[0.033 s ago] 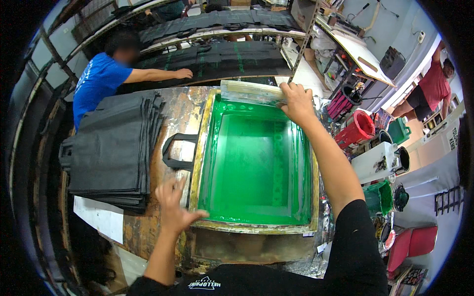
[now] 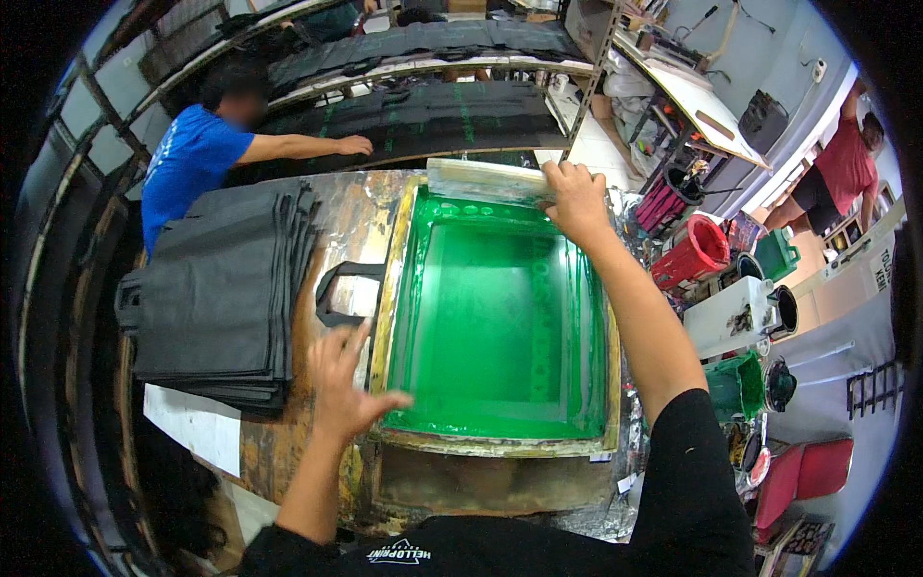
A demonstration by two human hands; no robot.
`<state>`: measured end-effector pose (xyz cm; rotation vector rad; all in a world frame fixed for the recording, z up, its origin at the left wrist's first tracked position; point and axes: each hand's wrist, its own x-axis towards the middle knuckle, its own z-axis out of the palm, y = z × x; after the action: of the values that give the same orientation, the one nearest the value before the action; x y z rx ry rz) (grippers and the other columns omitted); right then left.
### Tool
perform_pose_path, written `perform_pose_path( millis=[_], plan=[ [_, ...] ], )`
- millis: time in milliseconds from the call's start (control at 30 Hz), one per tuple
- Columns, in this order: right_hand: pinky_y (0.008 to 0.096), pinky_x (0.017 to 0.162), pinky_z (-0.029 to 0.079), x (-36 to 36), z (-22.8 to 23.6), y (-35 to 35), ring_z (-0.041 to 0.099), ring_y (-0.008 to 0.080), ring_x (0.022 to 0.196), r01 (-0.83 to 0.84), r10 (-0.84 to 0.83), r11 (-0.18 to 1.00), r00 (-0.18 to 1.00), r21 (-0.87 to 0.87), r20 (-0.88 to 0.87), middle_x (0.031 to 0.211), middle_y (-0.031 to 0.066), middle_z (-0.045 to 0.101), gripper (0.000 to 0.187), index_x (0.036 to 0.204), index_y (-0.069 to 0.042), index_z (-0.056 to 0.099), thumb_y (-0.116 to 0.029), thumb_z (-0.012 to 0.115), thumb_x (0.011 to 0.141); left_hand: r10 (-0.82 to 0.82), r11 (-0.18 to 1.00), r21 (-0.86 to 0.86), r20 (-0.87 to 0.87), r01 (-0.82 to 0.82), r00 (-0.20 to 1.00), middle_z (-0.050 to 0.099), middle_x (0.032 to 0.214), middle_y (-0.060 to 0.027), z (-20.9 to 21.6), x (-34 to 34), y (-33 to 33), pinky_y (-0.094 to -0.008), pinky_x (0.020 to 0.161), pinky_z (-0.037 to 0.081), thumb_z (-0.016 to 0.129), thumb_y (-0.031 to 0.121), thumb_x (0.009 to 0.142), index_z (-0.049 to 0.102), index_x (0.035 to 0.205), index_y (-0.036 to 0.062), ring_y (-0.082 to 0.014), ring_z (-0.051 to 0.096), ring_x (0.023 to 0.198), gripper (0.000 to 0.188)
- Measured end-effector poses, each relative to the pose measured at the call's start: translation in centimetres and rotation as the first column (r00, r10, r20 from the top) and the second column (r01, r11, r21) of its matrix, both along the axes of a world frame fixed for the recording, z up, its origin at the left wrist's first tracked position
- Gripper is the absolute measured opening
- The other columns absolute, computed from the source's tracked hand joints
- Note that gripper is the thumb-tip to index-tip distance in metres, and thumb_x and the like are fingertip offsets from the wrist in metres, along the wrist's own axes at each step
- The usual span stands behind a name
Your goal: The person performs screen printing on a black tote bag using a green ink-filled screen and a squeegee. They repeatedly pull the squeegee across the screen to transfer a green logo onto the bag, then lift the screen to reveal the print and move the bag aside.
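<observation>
A screen printing frame [image 2: 500, 446] lies on the worktable, its mesh [image 2: 481, 317] covered with wet green ink. At its far end, my right hand [image 2: 577, 204] grips a wide, pale squeegee [image 2: 492, 179] by its right end. My left hand [image 2: 341, 389] is open over the frame's near left edge, fingers spread and thumb pointing toward the mesh; it holds nothing. A black bag handle [image 2: 361, 269] loops out from under the frame's left side, just beyond my left hand. The rest of that bag is hidden beneath the frame.
A tall stack of black bags [image 2: 216, 298] stands left, above a white sheet [image 2: 197, 428]. A co-worker in a blue shirt [image 2: 187, 159] reaches toward a rack shelf of black printed bags [image 2: 433, 115]. A red bucket [image 2: 694, 255] and a green tub [image 2: 733, 385] line the right side.
My left hand has shifted slightly to the right, closer over the frame's left edge. My right hand and the squeegee have barely moved.
</observation>
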<state>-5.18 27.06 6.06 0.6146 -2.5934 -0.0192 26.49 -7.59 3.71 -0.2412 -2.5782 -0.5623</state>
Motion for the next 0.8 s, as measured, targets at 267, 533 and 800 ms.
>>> perform_pose_path(
  millis=[267,533,800],
  plan=[
    [0.052,0.094,0.044,-0.6,-4.6,-2.0,0.062,0.0269,0.111,0.052,-0.048,0.998,0.991,0.032,-0.126,0.113,0.0036,0.062,0.063,0.13,-0.02,0.059,-0.021,0.089,0.074,-0.188,0.959,-0.251,-0.211,0.133,0.959,0.066,0.122,-0.0196,2.8,-26.7,7.1,-0.0508,0.102,0.046,0.075,0.07,0.086,0.069,0.133,0.0031,-0.0378,0.061,0.118,0.082],
    [0.0502,0.094,0.045,-1.0,-3.2,-2.2,0.062,0.0268,0.109,-0.007,0.007,0.999,1.0,0.048,-0.001,0.112,0.0048,0.062,0.06,0.128,-0.019,0.058,-0.019,0.088,0.076,-0.043,0.913,-0.406,-0.161,-0.026,0.986,0.071,0.091,-0.0098,-1.3,-32.1,7.7,-0.0446,0.082,0.049,0.063,0.078,0.088,0.073,0.095,0.0069,-0.0292,0.069,0.088,0.072],
    [0.0493,0.092,0.043,3.7,-4.0,-1.6,0.063,0.027,0.106,-0.002,0.004,0.999,0.999,0.04,-0.046,0.108,0.0056,0.064,0.049,0.124,-0.017,0.06,-0.019,0.084,0.081,-0.112,0.932,-0.363,-0.309,-0.008,0.944,0.07,0.08,-0.0096,-2.0,-27.9,7.9,-0.045,0.077,0.051,0.069,0.077,0.084,0.068,0.081,0.0088,-0.0313,0.07,0.078,0.068]
  ],
)
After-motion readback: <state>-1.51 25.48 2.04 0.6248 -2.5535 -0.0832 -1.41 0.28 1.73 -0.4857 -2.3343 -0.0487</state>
